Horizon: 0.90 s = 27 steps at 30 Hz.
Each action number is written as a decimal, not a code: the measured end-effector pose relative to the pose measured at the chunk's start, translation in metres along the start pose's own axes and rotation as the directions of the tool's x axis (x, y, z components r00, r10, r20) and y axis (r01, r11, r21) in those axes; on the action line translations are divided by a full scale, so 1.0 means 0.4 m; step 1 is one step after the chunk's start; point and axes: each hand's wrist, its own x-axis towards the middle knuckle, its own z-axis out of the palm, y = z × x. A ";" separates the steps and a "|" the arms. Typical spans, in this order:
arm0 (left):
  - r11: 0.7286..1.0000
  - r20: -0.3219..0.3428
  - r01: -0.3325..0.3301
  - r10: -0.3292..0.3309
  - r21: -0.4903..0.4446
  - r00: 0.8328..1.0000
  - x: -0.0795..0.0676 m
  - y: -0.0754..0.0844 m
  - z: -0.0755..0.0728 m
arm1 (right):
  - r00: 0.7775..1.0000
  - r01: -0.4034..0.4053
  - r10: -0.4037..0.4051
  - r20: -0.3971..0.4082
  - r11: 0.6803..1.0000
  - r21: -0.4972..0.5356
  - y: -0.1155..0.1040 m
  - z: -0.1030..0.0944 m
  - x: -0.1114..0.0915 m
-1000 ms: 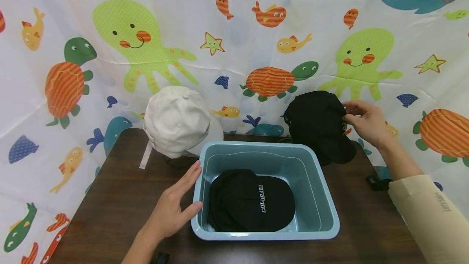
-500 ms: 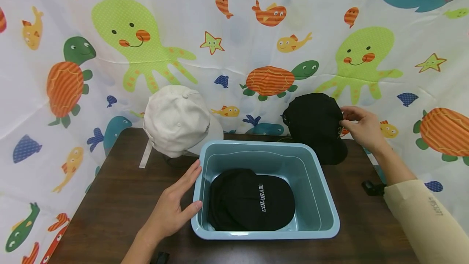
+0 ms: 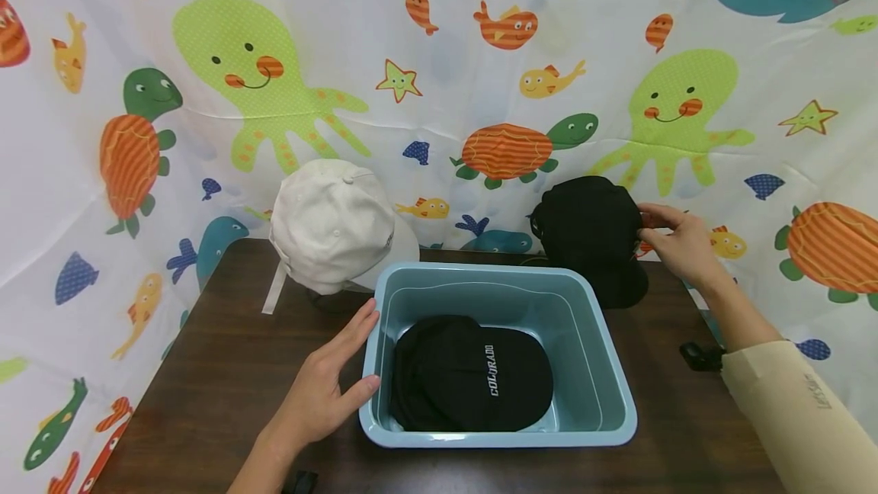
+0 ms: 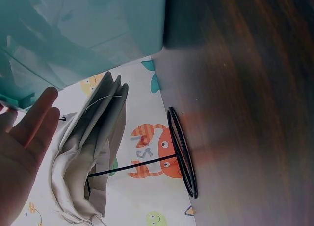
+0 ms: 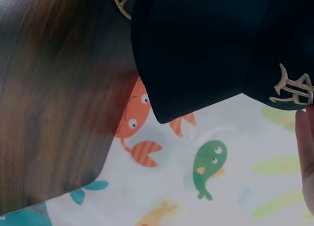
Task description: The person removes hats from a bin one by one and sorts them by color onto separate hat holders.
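A light blue plastic tub (image 3: 497,441) stands on the table with a black cap (image 3: 453,383) lettered COLORADO inside. My left hand (image 3: 318,383) rests its spread, straight fingers along the tub's left wall. At the back right, another black cap (image 3: 586,227) sits raised on a stand, brim toward me. My right hand (image 3: 682,242) touches its right side with thumb and fingers. In the right wrist view, straight fingers (image 5: 305,142) meet the cap beside its gold emblem (image 5: 294,86). At the back left is a white cap (image 3: 336,227).
The white cap hangs on a black wire stand (image 4: 181,155); part of a gold wire base (image 5: 122,5) shows under the raised black cap. A dark wooden table (image 3: 226,372) ends at a sea-animal print curtain (image 3: 439,52). A small black object (image 3: 701,357) is by the right sleeve.
The raised black cap has turned, its brim swinging left, and my right hand has shifted slightly left and down with it. My left hand, the tub and the white cap have stayed put.
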 end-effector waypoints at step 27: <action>1.000 -0.001 0.006 -0.006 0.028 1.000 0.003 0.002 0.000 | 0.994 0.095 -0.090 -0.064 0.993 0.072 -0.116 -0.049 -0.046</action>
